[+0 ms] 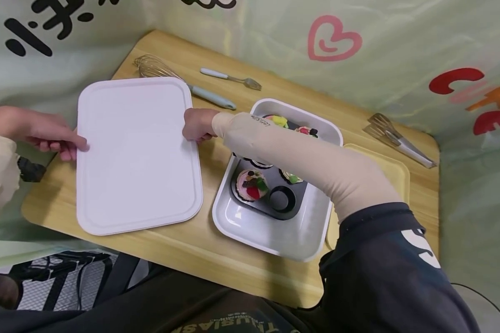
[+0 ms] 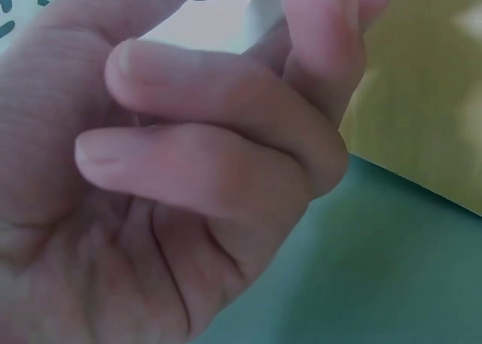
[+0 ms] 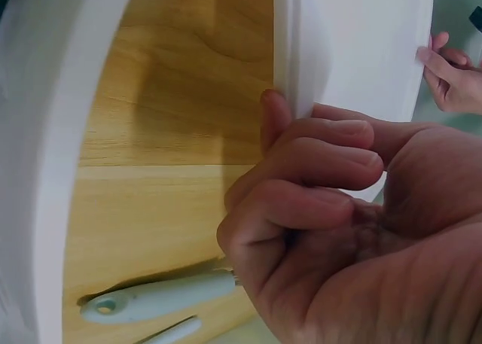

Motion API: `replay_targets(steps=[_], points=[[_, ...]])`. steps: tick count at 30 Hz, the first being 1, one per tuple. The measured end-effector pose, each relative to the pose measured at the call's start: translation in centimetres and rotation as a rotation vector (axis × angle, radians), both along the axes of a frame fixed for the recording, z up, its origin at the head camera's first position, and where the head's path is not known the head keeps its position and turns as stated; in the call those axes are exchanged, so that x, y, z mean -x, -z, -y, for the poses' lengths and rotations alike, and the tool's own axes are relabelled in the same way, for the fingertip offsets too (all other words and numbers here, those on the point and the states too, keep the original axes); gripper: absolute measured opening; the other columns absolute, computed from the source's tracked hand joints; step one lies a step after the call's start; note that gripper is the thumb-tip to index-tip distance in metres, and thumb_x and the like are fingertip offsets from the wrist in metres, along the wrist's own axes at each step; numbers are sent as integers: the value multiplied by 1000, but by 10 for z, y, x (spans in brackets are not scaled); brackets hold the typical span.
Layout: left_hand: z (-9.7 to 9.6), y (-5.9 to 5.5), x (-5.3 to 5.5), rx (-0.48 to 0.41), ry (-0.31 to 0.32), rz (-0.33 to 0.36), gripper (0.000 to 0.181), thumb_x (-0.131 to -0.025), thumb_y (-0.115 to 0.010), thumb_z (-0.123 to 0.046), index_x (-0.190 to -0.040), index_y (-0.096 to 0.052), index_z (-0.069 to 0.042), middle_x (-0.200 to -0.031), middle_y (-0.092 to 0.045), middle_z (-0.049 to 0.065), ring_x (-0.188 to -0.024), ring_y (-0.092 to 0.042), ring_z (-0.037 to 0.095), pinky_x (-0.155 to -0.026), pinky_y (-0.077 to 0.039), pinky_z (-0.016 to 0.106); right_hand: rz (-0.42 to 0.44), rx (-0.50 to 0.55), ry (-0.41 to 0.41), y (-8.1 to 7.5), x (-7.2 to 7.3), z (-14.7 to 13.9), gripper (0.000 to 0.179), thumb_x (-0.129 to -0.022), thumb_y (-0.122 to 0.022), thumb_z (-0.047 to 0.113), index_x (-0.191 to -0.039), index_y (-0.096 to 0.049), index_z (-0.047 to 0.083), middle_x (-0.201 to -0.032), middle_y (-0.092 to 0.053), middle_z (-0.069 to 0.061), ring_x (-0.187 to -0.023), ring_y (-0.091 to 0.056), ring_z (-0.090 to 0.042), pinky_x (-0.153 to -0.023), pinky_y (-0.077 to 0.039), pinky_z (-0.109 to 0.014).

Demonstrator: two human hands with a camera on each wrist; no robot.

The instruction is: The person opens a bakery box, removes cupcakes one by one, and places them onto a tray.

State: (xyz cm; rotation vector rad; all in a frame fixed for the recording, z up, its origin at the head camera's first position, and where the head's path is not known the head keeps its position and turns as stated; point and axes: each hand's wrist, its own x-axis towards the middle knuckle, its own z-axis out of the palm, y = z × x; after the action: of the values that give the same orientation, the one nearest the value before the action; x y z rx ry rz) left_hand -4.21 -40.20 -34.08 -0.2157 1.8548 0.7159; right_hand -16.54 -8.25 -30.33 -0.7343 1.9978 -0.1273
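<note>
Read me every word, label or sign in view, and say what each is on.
"LetsSlim", small: pale right sleeve.
"THUSIAS", ends unclear: black clothing over the lap; smaller print there unreadable.
"S"-like white mark, partly hidden: dark upper sleeve.
Pink heart: backdrop.
Coloured lettering: backdrop, too warped to read surely.
Black lettering: backdrop, cut off by the frame edge, unreadable.

Fork (image 1: 231,78) lies nr whisk (image 1: 210,95), tongs (image 1: 402,142) on R of tbl (image 1: 179,247).

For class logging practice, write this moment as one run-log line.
left hand: grips edge of white panel; right hand: grips opposite edge; muffin tin: holds cupcakes, in white tray
</note>
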Motion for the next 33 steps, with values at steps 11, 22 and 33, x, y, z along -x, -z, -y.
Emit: replay_targets(steps=[11, 22, 33], points=[[-3, 9, -5, -7, -5, -1, 41, -101, -50, -38, -81, -73, -10, -64, -62, -9, -50, -39, -1, -50, -36, 13, 16, -67, -15, 7, -5, -1, 27, -93, -35, 8, -72, -53, 5, -51, -43, 2, -41, -32, -7, -41, -22, -19], [-8, 16, -11, -28, -35, 46, 42, -102, -47, -39, -81, -73, -12, -65, -63, -10, -50, -41, -1, -51, -37, 13, 2, -82, -19, 8, -6, 0, 26, -92, -36, 7, -71, -52, 6, -50, -42, 2, -43, -33, -9, -42, -23, -19], [-4, 19, -9, -23, -46, 79, 42, -101, -47, -37, -78, -73, -15, -62, -62, -12, -49, -41, -3, -50, -35, 12, 8, -56, -20, 15, -3, 7, 26, -91, -37, 6, -73, -56, 3, -50, -44, 2, -41, -33, -8, -41, -25, -18]])
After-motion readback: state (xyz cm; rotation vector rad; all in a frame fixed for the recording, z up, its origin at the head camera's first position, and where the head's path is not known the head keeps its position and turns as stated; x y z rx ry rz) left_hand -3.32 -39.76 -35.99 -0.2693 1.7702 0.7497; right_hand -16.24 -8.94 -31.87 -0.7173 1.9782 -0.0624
